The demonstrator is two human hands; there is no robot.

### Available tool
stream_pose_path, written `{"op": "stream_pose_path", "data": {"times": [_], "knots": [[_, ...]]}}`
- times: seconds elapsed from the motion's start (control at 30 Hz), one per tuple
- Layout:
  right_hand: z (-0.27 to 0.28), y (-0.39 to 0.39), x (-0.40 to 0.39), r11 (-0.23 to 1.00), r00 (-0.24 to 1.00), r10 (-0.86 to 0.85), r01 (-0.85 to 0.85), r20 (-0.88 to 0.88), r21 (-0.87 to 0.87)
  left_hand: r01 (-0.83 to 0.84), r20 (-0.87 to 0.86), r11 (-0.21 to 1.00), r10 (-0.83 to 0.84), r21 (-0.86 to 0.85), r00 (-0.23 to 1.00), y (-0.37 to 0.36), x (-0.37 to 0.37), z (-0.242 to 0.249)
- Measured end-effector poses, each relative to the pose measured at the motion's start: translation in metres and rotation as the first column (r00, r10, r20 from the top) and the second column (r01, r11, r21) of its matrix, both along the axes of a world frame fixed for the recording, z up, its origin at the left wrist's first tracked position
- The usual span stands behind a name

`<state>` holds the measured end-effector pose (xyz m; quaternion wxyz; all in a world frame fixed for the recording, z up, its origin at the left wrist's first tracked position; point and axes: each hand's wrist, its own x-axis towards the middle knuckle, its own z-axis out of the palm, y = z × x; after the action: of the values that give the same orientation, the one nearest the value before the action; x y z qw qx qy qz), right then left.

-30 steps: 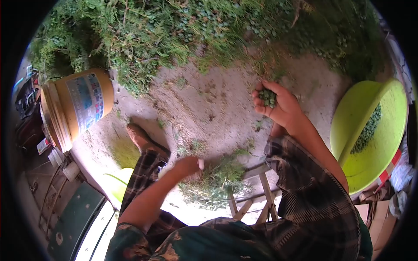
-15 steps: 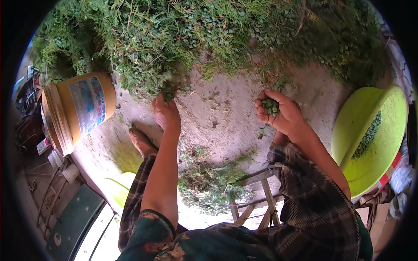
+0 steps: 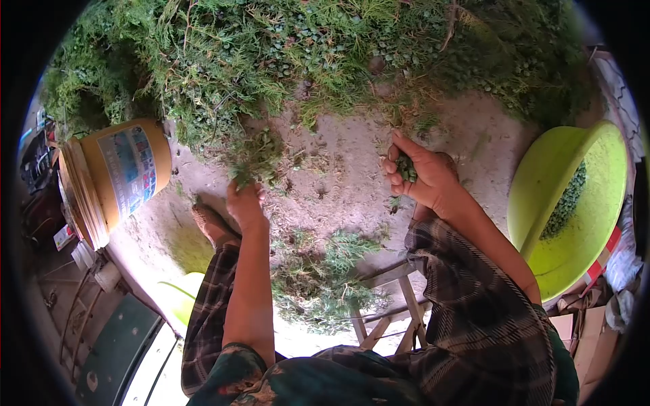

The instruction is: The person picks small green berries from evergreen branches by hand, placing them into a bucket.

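Observation:
My left hand (image 3: 245, 203) is closed on the stem end of a green conifer sprig (image 3: 256, 159), which reaches up from my fingers toward the big heap of branches (image 3: 271, 68). Curled around a handful of small green cones (image 3: 405, 168), my right hand (image 3: 426, 174) is held palm-up over the floor. The cones show between its fingers and palm. To the right, a lime-green basin (image 3: 582, 264) holds a pile of similar green cones (image 3: 567, 206).
A yellow bucket (image 3: 150, 152) with a label lies at the left. Loose sprigs (image 3: 332, 271) cover the floor between my legs, beside a wooden stool frame (image 3: 409, 304). Another lime-green container (image 3: 179, 298) is by my left leg. Cardboard (image 3: 596, 338) stands at the lower right.
My left hand has drawn back toward me from the heap's edge, bringing the sprig along. My right hand has curled further around the cones. The whole view has shifted slightly.

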<state>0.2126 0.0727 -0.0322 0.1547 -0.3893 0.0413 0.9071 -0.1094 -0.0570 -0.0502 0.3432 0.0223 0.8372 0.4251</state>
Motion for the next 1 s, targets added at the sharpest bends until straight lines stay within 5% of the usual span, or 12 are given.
{"op": "stream_pose_path", "data": {"times": [0.07,0.27,0.33,0.47,0.53,0.73,0.9,1.0], "knots": [[0.004,0.0,-0.001,0.999,0.999,0.032,-0.032,-0.01,0.002,-0.141,-0.01,0.959,0.148,0.246,0.989,-0.005,-0.01,0.001],[0.007,-0.002,-0.011,0.983,0.984,0.17,-0.173,0.045,0.067,-0.058,0.124,0.963,0.026,0.262,0.992,0.008,-0.019,0.035],[0.006,-0.006,-0.011,0.984,0.985,0.166,-0.169,0.053,0.059,-0.211,0.477,0.896,-0.001,0.391,0.879,0.003,-0.025,0.033],[0.01,-0.005,-0.015,0.971,0.978,0.201,-0.206,0.048,0.118,-0.278,0.611,0.923,0.063,0.265,0.789,-0.016,-0.037,0.014],[0.014,-0.005,-0.018,0.962,0.971,0.238,-0.239,0.022,0.135,-0.379,0.8,0.855,-0.068,0.354,0.596,-0.011,-0.024,0.03],[0.033,0.002,-0.046,0.876,0.93,0.367,-0.339,-0.019,0.344,-0.214,0.727,0.827,-0.297,0.519,0.619,0.013,0.034,0.066],[0.036,0.001,-0.057,0.867,0.962,0.261,-0.271,0.084,0.417,0.0,0.629,0.789,-0.489,0.614,0.604,0.035,0.07,0.08],[0.031,0.001,-0.059,0.893,0.971,0.237,-0.209,-0.023,0.399,0.205,0.524,0.843,-0.48,0.498,0.703,0.044,0.085,0.088]]}}
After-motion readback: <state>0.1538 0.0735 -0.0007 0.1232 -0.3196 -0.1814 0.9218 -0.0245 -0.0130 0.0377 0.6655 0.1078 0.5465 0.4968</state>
